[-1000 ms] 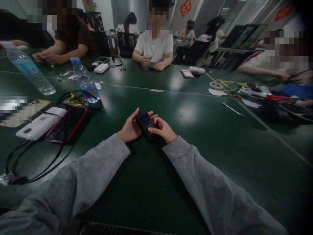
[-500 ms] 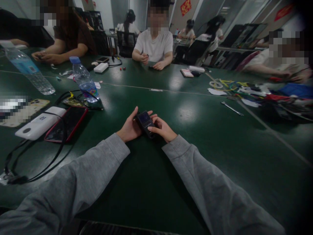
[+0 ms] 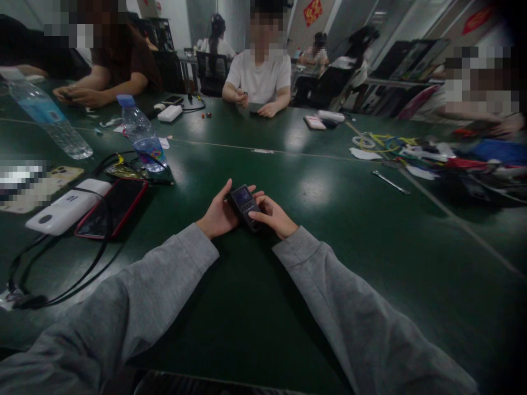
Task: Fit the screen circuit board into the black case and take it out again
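Note:
Just above the table, a small black handheld device (image 3: 246,204) with a screen and a few buttons lies tilted between both hands. Its left side and underside rest in my left hand (image 3: 220,213), whose thumb points up along the edge. From the other side my right hand (image 3: 275,215) grips it, thumb lying over the lower front below the buttons. The screen is lit with a small picture too fine to read. Fingers behind the device are partly hidden.
On the left are a red-edged phone (image 3: 113,208), a white power bank (image 3: 68,207), cables and two water bottles, one blue-capped (image 3: 144,137). A wrench-like metal tool (image 3: 390,182) and a cable heap (image 3: 453,159) lie right. Across the green table (image 3: 255,307) sit several people.
The device's screen shows a brighter picture than before. My hands have hardly moved. The person at the far right has shifted a little.

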Available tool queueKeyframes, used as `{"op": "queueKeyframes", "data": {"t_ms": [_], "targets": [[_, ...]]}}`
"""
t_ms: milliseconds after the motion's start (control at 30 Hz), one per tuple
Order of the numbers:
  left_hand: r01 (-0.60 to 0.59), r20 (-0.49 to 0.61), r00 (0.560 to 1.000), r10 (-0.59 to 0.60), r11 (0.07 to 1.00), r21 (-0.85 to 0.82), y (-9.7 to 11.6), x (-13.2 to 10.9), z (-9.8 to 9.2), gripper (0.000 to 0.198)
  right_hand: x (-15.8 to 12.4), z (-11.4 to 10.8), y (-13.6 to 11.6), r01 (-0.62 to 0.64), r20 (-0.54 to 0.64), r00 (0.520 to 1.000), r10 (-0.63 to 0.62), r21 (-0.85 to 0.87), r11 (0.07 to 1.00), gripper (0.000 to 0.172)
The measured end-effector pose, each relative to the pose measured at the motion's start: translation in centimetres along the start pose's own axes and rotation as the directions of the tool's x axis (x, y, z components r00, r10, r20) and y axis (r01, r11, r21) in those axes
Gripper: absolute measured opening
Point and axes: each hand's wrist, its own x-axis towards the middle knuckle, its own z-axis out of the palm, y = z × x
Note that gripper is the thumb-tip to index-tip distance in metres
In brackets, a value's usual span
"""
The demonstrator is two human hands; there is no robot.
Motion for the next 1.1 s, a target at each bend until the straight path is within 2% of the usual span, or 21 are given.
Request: {"op": "queueKeyframes", "data": {"t_ms": [367, 1100], "targets": [[0.001, -0.013, 1.000, -0.001, 1.000, -0.003, 0.08, -0.01, 0.05, 0.066, 0.12, -0.16, 0.03, 0.003, 0.025, 1.000, -0.004, 0.010, 1.000, 0.045], [-0.001, -0.028, 1.000, 0.001, 1.000, -0.002, 0.05, 0.02, 0.28, 0.068, -0.06, 0.40, -0.18, 0.035, -0.043, 0.998, -0.035, -0.017, 0.999, 0.051]]}}
